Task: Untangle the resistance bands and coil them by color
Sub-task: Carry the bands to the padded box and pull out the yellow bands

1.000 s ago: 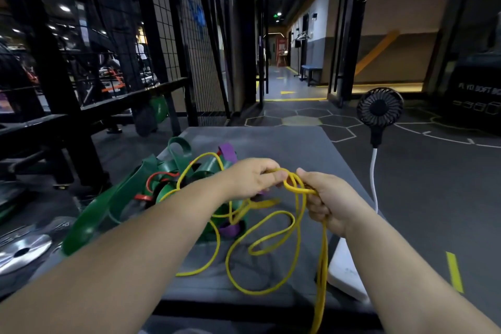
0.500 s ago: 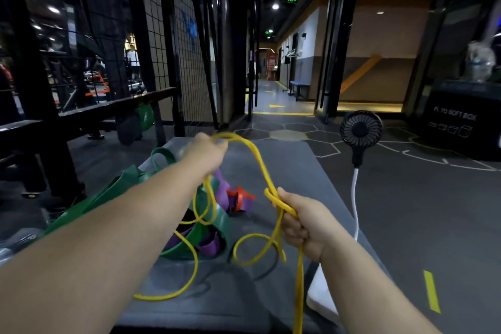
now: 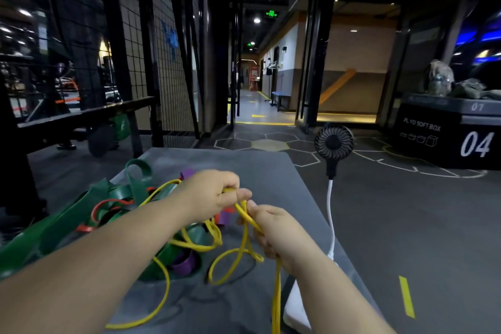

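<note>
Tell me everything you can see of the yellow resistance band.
The yellow band is a thin, narrow strip that looks like rubber, far slimmer than the wide green bands. Both hands hold it: the left hand pinches it at its highest point, and the right hand grips several strands bunched together. Loose loops sag onto the grey mat, some crossing the tangle of green bands. One strand hangs down past the mat's near edge.

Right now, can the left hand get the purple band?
Probably yes, but not straight away. The purple band lies on the mat close by the left hand, with nothing solid between them. That hand is pinching the yellow band, though, and the purple one sits among yellow loops.
</note>
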Available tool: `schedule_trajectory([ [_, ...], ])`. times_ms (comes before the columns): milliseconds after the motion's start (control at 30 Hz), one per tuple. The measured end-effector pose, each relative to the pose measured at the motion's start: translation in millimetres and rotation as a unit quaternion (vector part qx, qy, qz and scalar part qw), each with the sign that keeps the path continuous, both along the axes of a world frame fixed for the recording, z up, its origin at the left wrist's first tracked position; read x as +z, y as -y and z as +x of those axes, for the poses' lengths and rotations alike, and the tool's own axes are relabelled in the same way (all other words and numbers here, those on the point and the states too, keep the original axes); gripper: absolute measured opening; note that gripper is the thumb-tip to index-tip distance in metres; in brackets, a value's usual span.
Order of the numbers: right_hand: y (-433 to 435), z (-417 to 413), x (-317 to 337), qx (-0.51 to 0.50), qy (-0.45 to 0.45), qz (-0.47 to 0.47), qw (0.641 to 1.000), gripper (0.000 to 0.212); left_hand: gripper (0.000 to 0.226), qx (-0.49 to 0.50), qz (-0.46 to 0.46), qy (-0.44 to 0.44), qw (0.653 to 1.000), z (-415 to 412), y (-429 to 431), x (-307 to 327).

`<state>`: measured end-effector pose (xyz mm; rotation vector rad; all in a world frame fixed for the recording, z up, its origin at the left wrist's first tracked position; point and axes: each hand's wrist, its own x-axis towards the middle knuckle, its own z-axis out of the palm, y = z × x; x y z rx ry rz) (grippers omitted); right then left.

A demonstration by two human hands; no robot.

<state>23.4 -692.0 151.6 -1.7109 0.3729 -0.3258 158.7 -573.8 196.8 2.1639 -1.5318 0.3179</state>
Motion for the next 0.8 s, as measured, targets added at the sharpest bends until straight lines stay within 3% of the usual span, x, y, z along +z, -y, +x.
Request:
schedule_trajectory([
  [67, 2.1, -0.6, -0.8, 0.002, -0.013, -0.016, 1.000, 0.038, 0.052, 0.020, -0.074, 0.114, 0.991, 0.4, 0.6, 9.2],
  [133, 5.6, 0.1, -3.3, -0.007, -0.041, -0.063, 0.997, 0.040, 0.050, 0.054, -0.158, 0.160, 0.973, 1.6, -1.9, 25.6],
  [333, 15.1, 0.9, -8.2, -0.033, -0.084, -0.033, 0.995, 0.042, 0.043, 0.257, -0.307, -0.024, 0.916, 41.5, -13.8, 56.9],
  [467, 21.2, 2.5, -15.2, -0.050, -0.138, -0.053, 0.988, 0.042, 0.042, 0.340, -0.307, -0.098, 0.884, 65.0, -23.2, 47.4],
  [700, 32.0, 3.6, -17.4, -0.099, -0.108, -0.009, 0.989, 0.036, 0.041, 0.393, -0.142, -0.124, 0.900, 89.7, -31.2, 12.7],
  [800, 35.4, 2.9, -18.5, -0.133, -0.111, -0.005, 0.985, 0.032, 0.043, 0.433, -0.159, -0.194, 0.866, 103.6, -38.7, 4.3],
])
